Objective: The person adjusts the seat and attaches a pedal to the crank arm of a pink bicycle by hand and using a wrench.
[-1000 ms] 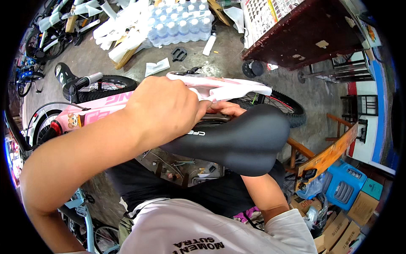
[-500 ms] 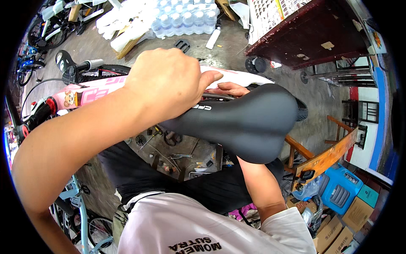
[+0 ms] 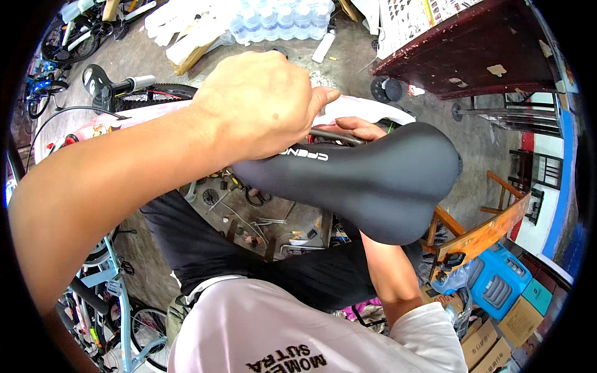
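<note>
A black bicycle saddle (image 3: 379, 171) lies across the middle, its narrow nose toward the left and its wide rear to the right. My left hand (image 3: 258, 102) is closed in a fist over the far side of the nose, thumb pointing right; its grip is hidden. Reaching up from below, my right forearm passes under the saddle. Fingers of my right hand (image 3: 360, 127) show curled at the far edge, beside a dark metal rod (image 3: 336, 135); what they hold is covered. Behind both hands runs a pink and white bicycle frame (image 3: 367, 107).
Loose tools and small parts (image 3: 255, 217) lie on the floor beneath the saddle. Packed water bottles (image 3: 280, 23) and a dark red cabinet (image 3: 466, 56) stand beyond. On the right are a wooden stool (image 3: 479, 233) and a blue plastic case (image 3: 497, 280); a light-blue bicycle (image 3: 121, 304) is at lower left.
The saddle and both hands have shifted right in view, and my left fist sits higher. My left forearm now covers more of the pink frame. The whole view has also moved slightly.
</note>
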Demonstrator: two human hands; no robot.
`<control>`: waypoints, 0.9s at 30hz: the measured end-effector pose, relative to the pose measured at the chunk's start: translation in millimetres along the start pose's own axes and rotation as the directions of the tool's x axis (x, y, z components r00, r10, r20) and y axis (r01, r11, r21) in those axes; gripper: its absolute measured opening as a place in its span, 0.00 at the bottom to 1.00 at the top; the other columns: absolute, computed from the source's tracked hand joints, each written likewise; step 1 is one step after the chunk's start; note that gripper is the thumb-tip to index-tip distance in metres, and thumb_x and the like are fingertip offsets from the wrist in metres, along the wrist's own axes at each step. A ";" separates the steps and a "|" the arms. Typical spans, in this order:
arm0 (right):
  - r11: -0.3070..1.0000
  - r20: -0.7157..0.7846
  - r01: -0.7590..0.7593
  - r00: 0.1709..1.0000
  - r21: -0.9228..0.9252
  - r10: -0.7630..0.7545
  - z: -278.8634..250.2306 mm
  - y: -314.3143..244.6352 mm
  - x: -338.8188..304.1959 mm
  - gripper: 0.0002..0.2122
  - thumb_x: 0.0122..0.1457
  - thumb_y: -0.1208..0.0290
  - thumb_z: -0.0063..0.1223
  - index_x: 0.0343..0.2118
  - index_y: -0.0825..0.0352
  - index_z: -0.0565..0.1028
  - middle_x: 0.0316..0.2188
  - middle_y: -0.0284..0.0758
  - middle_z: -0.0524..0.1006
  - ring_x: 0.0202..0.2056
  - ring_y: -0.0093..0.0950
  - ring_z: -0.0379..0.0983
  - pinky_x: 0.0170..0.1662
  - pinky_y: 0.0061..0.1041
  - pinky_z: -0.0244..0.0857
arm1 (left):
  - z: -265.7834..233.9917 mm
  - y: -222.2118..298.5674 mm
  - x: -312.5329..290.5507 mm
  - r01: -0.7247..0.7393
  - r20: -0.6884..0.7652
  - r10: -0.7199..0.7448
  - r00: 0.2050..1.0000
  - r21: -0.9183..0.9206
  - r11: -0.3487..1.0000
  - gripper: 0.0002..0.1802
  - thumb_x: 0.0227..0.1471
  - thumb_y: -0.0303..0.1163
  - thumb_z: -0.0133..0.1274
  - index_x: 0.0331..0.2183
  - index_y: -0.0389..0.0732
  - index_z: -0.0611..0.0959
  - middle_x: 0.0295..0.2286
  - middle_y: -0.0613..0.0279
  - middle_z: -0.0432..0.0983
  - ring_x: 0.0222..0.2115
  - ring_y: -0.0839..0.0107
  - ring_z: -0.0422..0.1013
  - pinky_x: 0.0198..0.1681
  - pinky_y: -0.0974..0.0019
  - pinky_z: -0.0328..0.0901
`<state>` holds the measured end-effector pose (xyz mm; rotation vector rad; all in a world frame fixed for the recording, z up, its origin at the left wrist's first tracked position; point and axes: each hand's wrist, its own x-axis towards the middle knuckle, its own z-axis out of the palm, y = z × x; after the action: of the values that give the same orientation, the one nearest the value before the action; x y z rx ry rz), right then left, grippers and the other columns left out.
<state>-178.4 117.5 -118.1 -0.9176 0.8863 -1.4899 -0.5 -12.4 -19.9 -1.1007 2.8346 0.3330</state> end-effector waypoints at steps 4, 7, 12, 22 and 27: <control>0.998 0.004 -0.042 0.999 -0.051 0.042 -3.6 4.6 -2.0 0.15 0.62 0.78 0.59 0.50 0.67 0.69 0.55 0.50 0.70 0.56 0.46 0.73 0.57 0.43 0.74 | 11.7 -11.3 5.4 0.022 0.003 -0.022 1.000 -0.143 0.990 0.30 0.68 0.47 0.43 0.24 0.38 0.87 0.16 0.45 0.75 0.22 0.45 0.75 0.27 0.47 0.68; 0.998 0.032 0.042 0.999 -0.051 -0.040 -1.0 12.9 -3.0 0.15 0.62 0.77 0.58 0.50 0.67 0.68 0.55 0.51 0.71 0.56 0.46 0.73 0.59 0.45 0.71 | 23.8 -21.6 10.4 -0.014 0.051 0.023 0.998 -0.183 0.983 0.26 0.66 0.48 0.44 0.28 0.41 0.89 0.21 0.42 0.79 0.24 0.44 0.77 0.29 0.45 0.72; 0.969 0.057 0.168 0.985 -0.183 -0.160 -4.7 13.3 -7.5 0.08 0.67 0.73 0.50 0.47 0.68 0.71 0.52 0.57 0.73 0.55 0.49 0.74 0.58 0.49 0.70 | 83.9 -45.6 25.4 -0.290 -0.202 0.226 0.953 -0.388 0.875 0.25 0.65 0.45 0.47 0.25 0.41 0.87 0.18 0.48 0.77 0.19 0.46 0.74 0.23 0.48 0.67; 0.961 0.132 0.157 0.983 -0.227 -0.129 -2.8 4.2 -12.4 0.14 0.64 0.77 0.55 0.51 0.66 0.70 0.54 0.54 0.74 0.57 0.45 0.72 0.64 0.47 0.62 | 52.0 -40.2 12.3 -0.113 -0.075 0.091 0.993 -0.404 0.908 0.26 0.65 0.48 0.48 0.23 0.42 0.86 0.16 0.49 0.75 0.21 0.47 0.75 0.26 0.49 0.67; 0.990 0.164 0.140 0.978 -0.036 -0.132 -4.1 8.0 -15.6 0.18 0.60 0.81 0.58 0.53 0.65 0.72 0.58 0.54 0.72 0.59 0.43 0.71 0.62 0.42 0.65 | 8.5 -17.7 -8.0 -0.007 0.008 0.009 1.000 -0.209 0.978 0.27 0.63 0.49 0.51 0.20 0.40 0.85 0.15 0.49 0.75 0.20 0.46 0.74 0.26 0.48 0.67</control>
<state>-177.6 132.4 -128.2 -1.1365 0.7555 -1.4917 17.4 -17.9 -30.0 -1.1177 2.8478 0.6487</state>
